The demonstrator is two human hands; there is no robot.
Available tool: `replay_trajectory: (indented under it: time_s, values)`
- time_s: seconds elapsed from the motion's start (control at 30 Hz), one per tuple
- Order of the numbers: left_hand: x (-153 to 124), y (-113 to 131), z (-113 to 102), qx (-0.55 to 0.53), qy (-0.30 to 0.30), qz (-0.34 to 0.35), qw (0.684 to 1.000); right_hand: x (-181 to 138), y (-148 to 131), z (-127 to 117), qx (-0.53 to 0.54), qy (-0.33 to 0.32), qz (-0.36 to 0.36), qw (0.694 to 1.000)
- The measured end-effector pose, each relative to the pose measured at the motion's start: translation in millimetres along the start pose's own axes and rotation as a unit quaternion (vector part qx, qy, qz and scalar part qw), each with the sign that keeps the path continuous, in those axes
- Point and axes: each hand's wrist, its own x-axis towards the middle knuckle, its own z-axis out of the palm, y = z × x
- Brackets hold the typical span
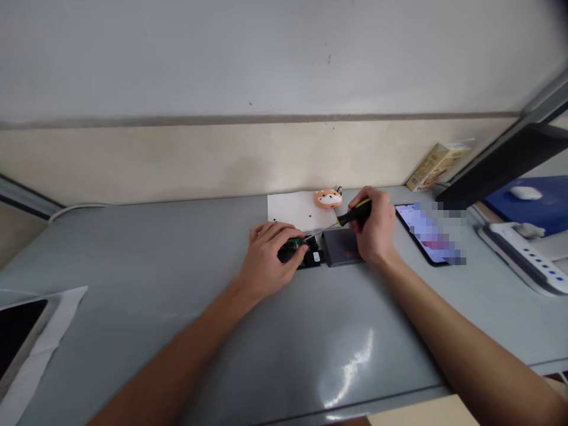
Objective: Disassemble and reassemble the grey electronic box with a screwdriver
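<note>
A screwdriver point(355, 213) with a black and yellow handle is gripped in my right hand point(377, 228). It slants down to the left, and its tip meets a small black device with a green circuit board point(316, 258) inside. My left hand point(271, 255) holds this device against the table, fingers over its far side and thumb on the near side, hiding its left part. Just right of the device lies a flat dark grey case part point(341, 247), partly behind my right hand.
Behind the device is a white paper point(288, 208) with tiny dark bits, and an orange animal-faced case point(328, 198). A lit phone point(426, 234), a power strip point(528, 257) and a yellow box point(437, 165) are on the right. A black-screened object point(20, 331) lies left on the grey table point(177, 254).
</note>
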Motion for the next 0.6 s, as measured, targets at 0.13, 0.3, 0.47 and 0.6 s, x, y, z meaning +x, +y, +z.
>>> replay_trajectory:
  time_s: [0.13, 0.3, 0.47, 0.6]
  values:
    - [0.1, -1.0, 0.2, 0.006, 0.012, 0.01, 1.0, -1.6, -1.1, 0.1, -0.01, -0.01, 0.008, 1.0]
    - [0.1, -2.5, 0.1, 0.007, 0.021, 0.015, 1.0, 0.8, 0.5, -1.9, 0.002, -0.002, 0.004, 1.0]
    - [-0.2, -4.2, 0.0, 0.005, 0.025, 0.013, 1.0, 1.7, 1.0, -2.1, -0.009, 0.0, -0.002, 1.0]
    - [-0.3, -4.8, 0.5, 0.001, 0.03, 0.022, 0.999, 0.4, -0.4, -1.8, -0.007, -0.006, 0.001, 1.0]
